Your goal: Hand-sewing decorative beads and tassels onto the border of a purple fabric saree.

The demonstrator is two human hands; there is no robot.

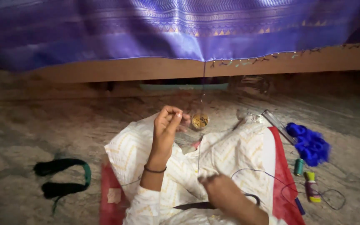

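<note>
Left hand [167,125] raised, fingertips pinched shut, likely on the thin thread [203,89] hanging from the purple sari edge [201,41]; contact too small to confirm. Right hand [219,187] low on the lap, grip blurred, cannot tell. One small bead bowl [199,121] just right of the left hand. Right side: one blue thread bundle [311,146], two spools [299,166]. Far left: one dark hank [61,179]. Open floor left.

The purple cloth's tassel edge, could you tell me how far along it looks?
Small tassels already hang along part of the purple cloth hem. The left hand pinches something fine by the small bead dish; the right hand rests on the lap. The hem's left stretch looks bare.
</note>
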